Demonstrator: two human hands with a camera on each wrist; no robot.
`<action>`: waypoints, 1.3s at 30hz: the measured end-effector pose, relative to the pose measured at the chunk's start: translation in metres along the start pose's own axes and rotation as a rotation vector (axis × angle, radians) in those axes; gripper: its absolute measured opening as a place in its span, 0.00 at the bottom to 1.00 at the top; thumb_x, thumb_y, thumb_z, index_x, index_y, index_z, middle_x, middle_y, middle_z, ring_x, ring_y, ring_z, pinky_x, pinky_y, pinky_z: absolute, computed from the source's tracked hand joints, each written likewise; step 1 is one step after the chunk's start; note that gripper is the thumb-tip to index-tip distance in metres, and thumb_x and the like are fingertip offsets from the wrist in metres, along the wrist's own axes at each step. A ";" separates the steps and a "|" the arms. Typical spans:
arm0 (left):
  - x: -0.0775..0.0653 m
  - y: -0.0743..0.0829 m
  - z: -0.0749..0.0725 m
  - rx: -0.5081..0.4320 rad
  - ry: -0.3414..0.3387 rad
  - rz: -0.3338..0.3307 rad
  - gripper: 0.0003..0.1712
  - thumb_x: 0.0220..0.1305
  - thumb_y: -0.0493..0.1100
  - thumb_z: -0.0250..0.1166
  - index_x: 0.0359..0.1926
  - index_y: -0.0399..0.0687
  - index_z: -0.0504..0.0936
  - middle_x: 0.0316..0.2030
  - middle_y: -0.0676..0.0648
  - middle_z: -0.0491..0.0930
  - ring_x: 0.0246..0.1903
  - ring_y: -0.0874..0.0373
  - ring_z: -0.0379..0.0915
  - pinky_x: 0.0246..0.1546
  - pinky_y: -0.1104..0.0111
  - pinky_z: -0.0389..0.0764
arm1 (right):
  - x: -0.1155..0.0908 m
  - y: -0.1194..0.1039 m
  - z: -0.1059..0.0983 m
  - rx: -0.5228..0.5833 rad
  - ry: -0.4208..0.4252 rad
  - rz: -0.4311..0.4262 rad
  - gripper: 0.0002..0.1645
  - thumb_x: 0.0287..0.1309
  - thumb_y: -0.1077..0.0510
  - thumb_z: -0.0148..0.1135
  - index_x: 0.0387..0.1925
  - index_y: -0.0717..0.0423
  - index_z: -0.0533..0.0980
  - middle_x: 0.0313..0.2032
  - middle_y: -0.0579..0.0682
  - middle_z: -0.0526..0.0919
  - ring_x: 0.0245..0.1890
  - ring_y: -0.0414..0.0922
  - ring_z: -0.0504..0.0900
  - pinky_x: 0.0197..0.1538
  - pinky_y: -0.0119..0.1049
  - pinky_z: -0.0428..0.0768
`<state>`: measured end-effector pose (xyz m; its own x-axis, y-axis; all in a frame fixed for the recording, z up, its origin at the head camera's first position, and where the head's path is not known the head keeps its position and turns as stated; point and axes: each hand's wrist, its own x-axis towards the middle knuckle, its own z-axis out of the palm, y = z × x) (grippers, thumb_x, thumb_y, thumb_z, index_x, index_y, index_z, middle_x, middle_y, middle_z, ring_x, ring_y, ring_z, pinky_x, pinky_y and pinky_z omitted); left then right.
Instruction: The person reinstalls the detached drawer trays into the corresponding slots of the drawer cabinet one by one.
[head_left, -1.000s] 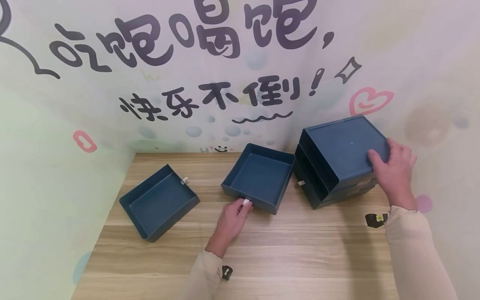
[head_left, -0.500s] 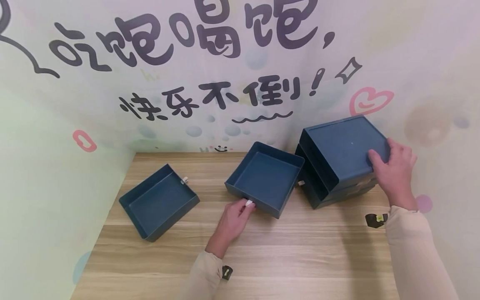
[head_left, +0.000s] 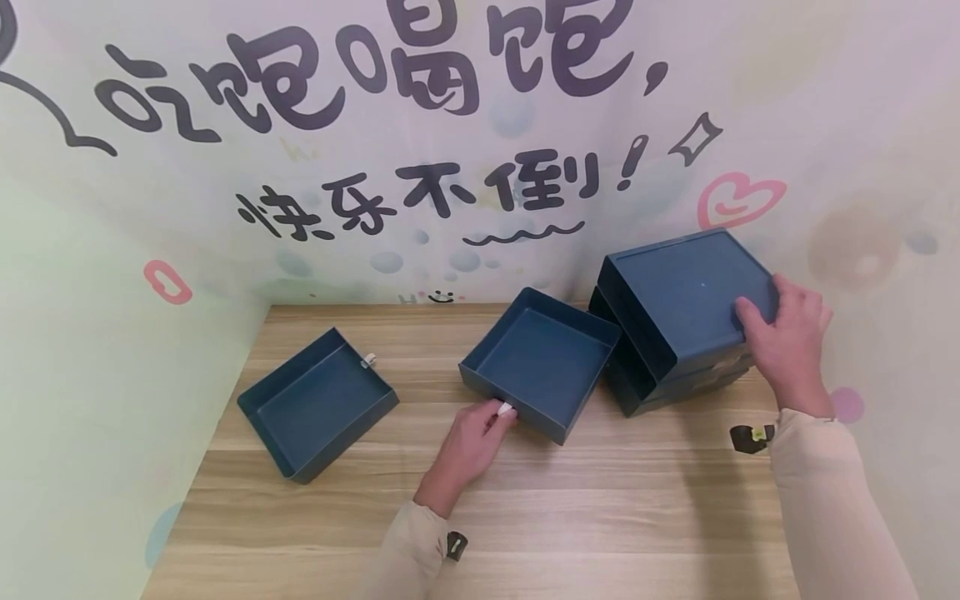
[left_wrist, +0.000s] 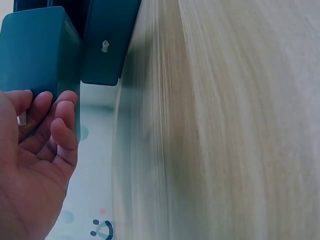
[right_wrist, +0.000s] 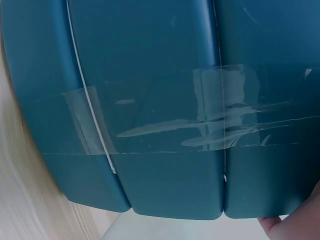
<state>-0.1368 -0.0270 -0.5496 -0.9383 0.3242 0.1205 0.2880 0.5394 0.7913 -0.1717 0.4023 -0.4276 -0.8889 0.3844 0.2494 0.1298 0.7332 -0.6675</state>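
My left hand pinches the small white pull on the front of a dark blue drawer. In the left wrist view this drawer is raised off the table. Its far right corner overlaps the front of a stacked blue drawer cabinet in the head view. The cabinet's upper slots are hollow, and its lowest drawer, with a white knob, is in place. My right hand grips the cabinet's right edge, thumb on top and fingers over the far side.
Another blue drawer lies on the left of the wooden table, its white pull facing right. Clear tape runs across the cabinet's stacked sections. A printed wall sheet stands right behind the table.
My left hand has carried the drawer to the right and slightly toward me, so its corner now overlaps the cabinet front. The right hand and cabinet stay put.
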 end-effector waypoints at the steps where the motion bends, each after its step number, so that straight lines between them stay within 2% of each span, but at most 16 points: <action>1: 0.000 0.000 0.000 0.000 -0.002 0.005 0.12 0.75 0.49 0.59 0.36 0.53 0.84 0.29 0.55 0.82 0.28 0.64 0.69 0.30 0.74 0.71 | 0.000 0.000 0.000 0.001 0.001 0.000 0.42 0.72 0.46 0.50 0.77 0.64 0.55 0.68 0.75 0.56 0.69 0.66 0.48 0.66 0.66 0.54; 5: 0.001 0.002 0.000 0.001 -0.010 0.022 0.12 0.75 0.49 0.59 0.35 0.54 0.83 0.30 0.55 0.83 0.29 0.63 0.69 0.31 0.74 0.71 | 0.001 0.000 0.000 0.002 0.007 -0.005 0.41 0.72 0.47 0.51 0.77 0.64 0.55 0.68 0.75 0.57 0.69 0.66 0.48 0.66 0.66 0.54; 10: 0.002 0.003 0.000 0.021 -0.028 0.039 0.14 0.76 0.52 0.57 0.34 0.53 0.81 0.25 0.57 0.76 0.28 0.64 0.68 0.31 0.74 0.69 | 0.001 -0.001 -0.001 0.005 0.011 -0.006 0.41 0.72 0.47 0.51 0.77 0.64 0.56 0.67 0.75 0.57 0.69 0.66 0.48 0.66 0.66 0.54; 14: 0.004 0.003 0.000 0.038 -0.067 0.050 0.16 0.77 0.53 0.56 0.33 0.53 0.80 0.25 0.57 0.72 0.29 0.63 0.67 0.31 0.72 0.69 | 0.002 -0.001 -0.001 0.005 0.011 -0.006 0.41 0.72 0.47 0.51 0.77 0.64 0.55 0.67 0.75 0.57 0.69 0.66 0.48 0.65 0.66 0.54; 20: 0.006 0.004 0.003 0.079 -0.133 0.032 0.17 0.79 0.55 0.52 0.32 0.55 0.74 0.28 0.56 0.70 0.32 0.61 0.69 0.35 0.71 0.71 | 0.001 0.000 -0.001 0.002 0.009 -0.008 0.41 0.72 0.47 0.50 0.77 0.65 0.55 0.68 0.76 0.57 0.68 0.66 0.48 0.65 0.66 0.54; 30: 0.009 0.005 0.006 0.114 -0.180 0.051 0.15 0.81 0.56 0.45 0.40 0.55 0.71 0.34 0.55 0.70 0.37 0.60 0.69 0.41 0.67 0.73 | -0.001 0.000 -0.001 -0.001 0.000 0.000 0.42 0.72 0.46 0.50 0.77 0.64 0.55 0.68 0.75 0.57 0.68 0.67 0.48 0.65 0.66 0.54; 39: 0.019 0.007 0.004 0.154 -0.192 0.026 0.14 0.82 0.55 0.44 0.44 0.55 0.71 0.36 0.54 0.71 0.38 0.59 0.70 0.43 0.65 0.75 | -0.001 0.000 -0.001 0.005 0.006 -0.003 0.42 0.71 0.46 0.51 0.77 0.64 0.55 0.68 0.76 0.57 0.68 0.67 0.48 0.65 0.66 0.54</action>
<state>-0.1520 -0.0143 -0.5445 -0.8808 0.4734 0.0121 0.3514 0.6363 0.6868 -0.1707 0.4027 -0.4277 -0.8864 0.3860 0.2557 0.1253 0.7316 -0.6701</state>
